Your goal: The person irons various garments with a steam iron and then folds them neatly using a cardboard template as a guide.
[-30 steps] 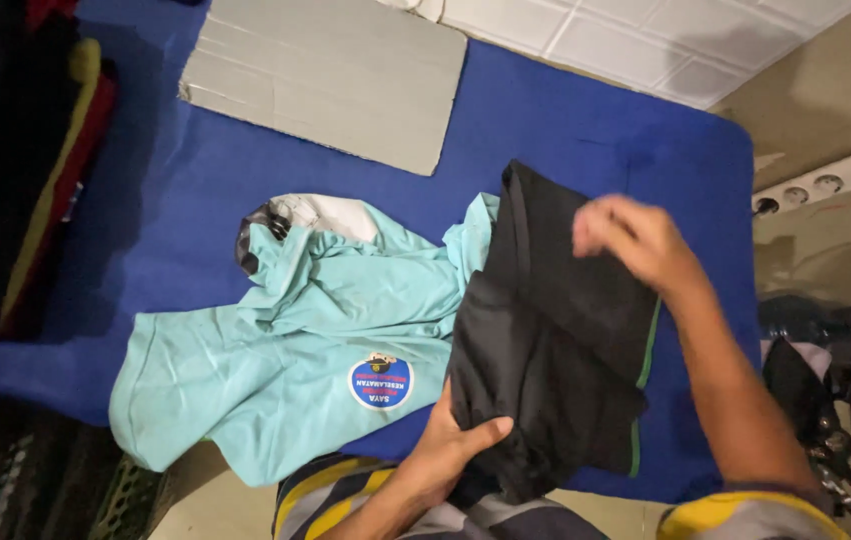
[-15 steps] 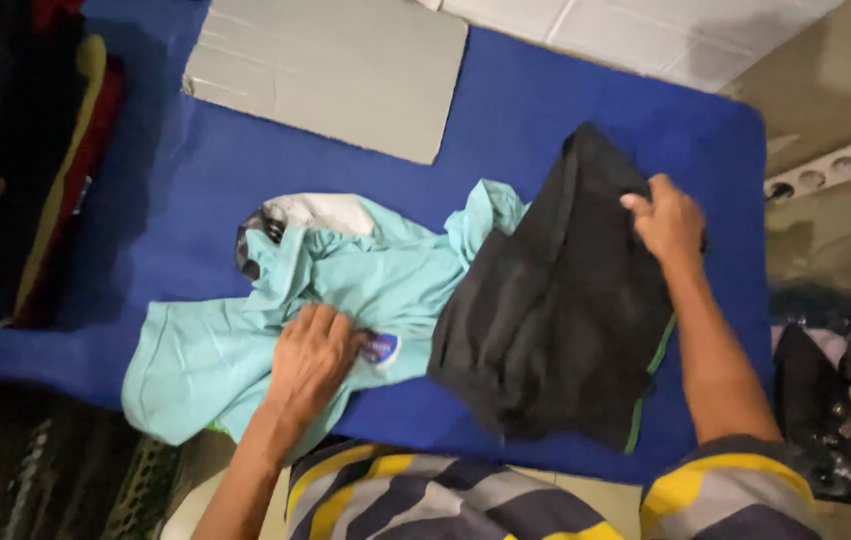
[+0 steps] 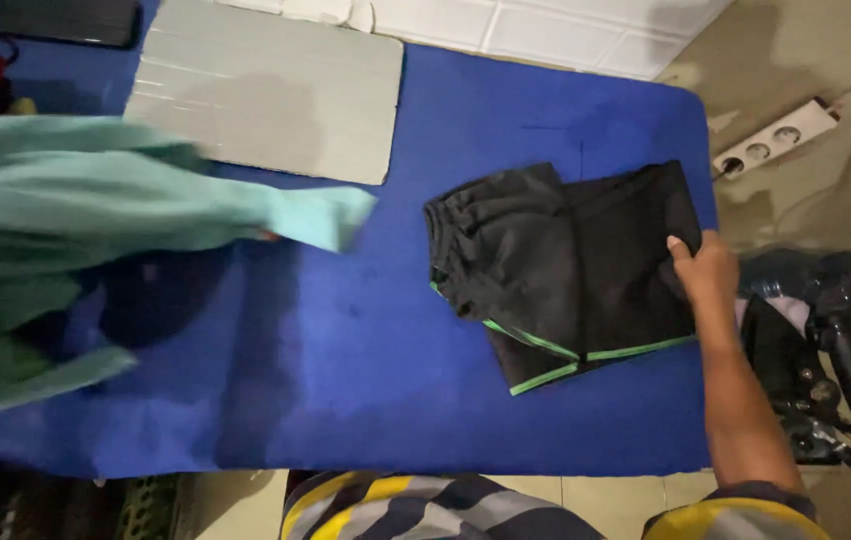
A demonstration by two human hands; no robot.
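On the left, we see the teal shirt [image 3: 95, 220] up in the air, blurry and floppy. Our left hand is hidden behind it, so we cannot tell its grip. The black shorts [image 3: 565, 270] lie folded on the blue desk [image 3: 345, 380]. They look soft and light. Our right hand [image 3: 705, 265] pinches their right edge, a good spot to hold.

My work surface is a blue mat [image 3: 365, 400] spread over the floor. Directly on it lie folded black shorts with green trim [image 3: 555, 270] at its right end and a flat grey board [image 3: 275, 90] along its far edge.
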